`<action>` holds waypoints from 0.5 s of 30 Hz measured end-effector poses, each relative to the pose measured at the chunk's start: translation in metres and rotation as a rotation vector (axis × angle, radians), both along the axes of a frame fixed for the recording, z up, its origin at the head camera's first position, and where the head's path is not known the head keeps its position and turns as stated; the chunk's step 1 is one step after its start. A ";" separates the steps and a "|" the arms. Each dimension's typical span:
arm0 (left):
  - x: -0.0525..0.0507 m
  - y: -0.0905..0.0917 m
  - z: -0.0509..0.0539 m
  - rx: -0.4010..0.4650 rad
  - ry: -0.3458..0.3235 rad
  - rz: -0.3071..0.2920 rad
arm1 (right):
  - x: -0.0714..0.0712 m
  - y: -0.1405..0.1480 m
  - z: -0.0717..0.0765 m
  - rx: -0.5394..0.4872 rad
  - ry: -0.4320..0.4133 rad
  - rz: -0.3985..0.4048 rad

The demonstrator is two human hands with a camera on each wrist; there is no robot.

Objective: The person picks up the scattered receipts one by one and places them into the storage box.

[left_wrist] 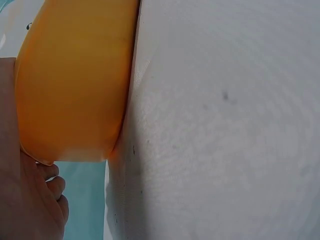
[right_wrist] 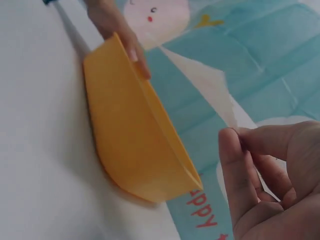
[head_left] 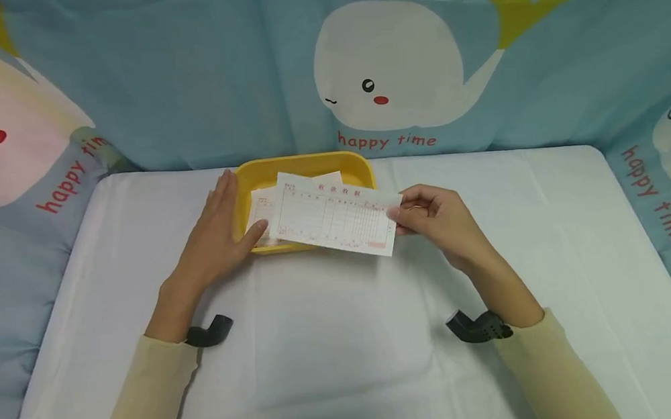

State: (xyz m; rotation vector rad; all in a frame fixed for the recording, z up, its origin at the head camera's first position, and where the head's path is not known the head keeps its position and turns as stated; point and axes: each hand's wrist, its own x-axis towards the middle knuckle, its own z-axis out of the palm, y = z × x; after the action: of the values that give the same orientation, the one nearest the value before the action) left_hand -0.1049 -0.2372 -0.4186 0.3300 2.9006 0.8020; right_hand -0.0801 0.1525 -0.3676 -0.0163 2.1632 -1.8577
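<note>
My right hand [head_left: 439, 220] pinches the right end of a white receipt slip [head_left: 332, 213] printed in red between thumb and fingers. The slip slants above the front rim of a yellow plastic basket [head_left: 301, 165]. In the right wrist view the same slip [right_wrist: 205, 82] shows nearly edge-on, clear of the basket wall [right_wrist: 125, 130]. Other receipt slips [head_left: 259, 207] lie in the basket, partly covered by the held one. Along the basket's left side rests my left hand [head_left: 213, 235], fingers straight and thumb reaching over the front left corner; the left wrist view shows it against the yellow wall [left_wrist: 75, 90].
A white cloth [head_left: 336, 344] covers the table. Behind and beside it hangs a blue curtain [head_left: 208, 80] with whale prints, close to the basket's back edge. Each wrist wears a black camera mount [head_left: 480, 327].
</note>
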 end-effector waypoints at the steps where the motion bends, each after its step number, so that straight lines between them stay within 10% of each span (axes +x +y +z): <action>1: 0.000 0.000 0.000 -0.003 0.000 0.000 | -0.005 0.001 0.003 -0.003 0.003 -0.010; 15: 0.001 -0.002 0.003 -0.023 -0.011 0.005 | -0.051 -0.011 0.010 0.105 -0.012 -0.079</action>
State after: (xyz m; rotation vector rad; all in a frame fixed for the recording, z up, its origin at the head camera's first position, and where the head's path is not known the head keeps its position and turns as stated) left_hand -0.1043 -0.2393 -0.4160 0.3158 2.8995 0.7676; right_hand -0.1315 0.1411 -0.3581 0.1037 2.2812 -1.7777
